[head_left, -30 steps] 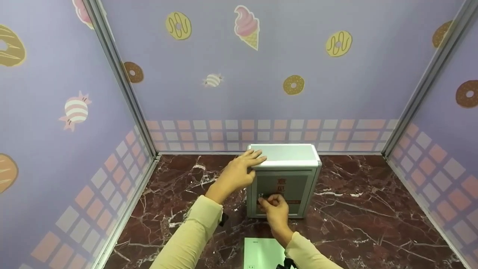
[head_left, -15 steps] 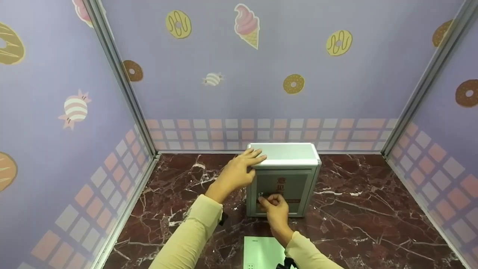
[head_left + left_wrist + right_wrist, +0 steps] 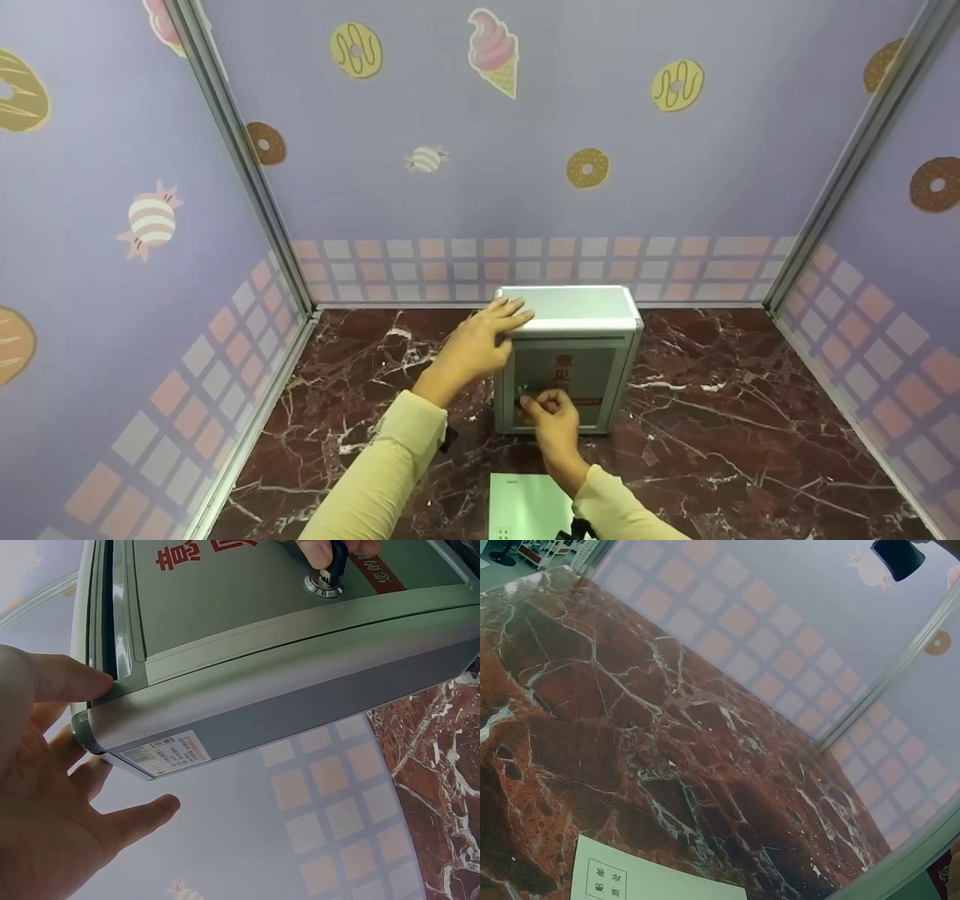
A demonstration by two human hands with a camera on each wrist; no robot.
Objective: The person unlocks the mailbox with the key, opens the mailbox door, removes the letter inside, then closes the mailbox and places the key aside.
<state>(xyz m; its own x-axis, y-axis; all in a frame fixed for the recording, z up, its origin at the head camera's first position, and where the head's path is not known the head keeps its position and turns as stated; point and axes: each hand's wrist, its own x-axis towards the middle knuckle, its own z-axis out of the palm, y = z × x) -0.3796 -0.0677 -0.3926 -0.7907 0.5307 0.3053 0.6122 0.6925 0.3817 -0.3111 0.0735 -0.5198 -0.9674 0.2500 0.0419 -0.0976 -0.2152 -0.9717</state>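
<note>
A silver-framed metal suggestion box [image 3: 574, 307] stands upright, its grey front panel with red characters facing me. My left hand [image 3: 472, 341] rests with spread fingers on the box's top left corner; the left wrist view shows fingertips touching the frame there. Low at the panel's left side, my right hand [image 3: 559, 427] pinches a black-headed key [image 3: 337, 559] that sits in the round chrome lock [image 3: 324, 586]. Most of that hand lies outside the left wrist view. The right wrist view has only a bit of the box frame [image 3: 900, 866] along its lower right.
On the dark red marble-patterned tabletop [image 3: 720, 450], a pale green envelope [image 3: 525, 499] lies in front of the box, partly under the right forearm in the head view. Purple walls [image 3: 420, 202] with sweets printed on them enclose the back and both sides.
</note>
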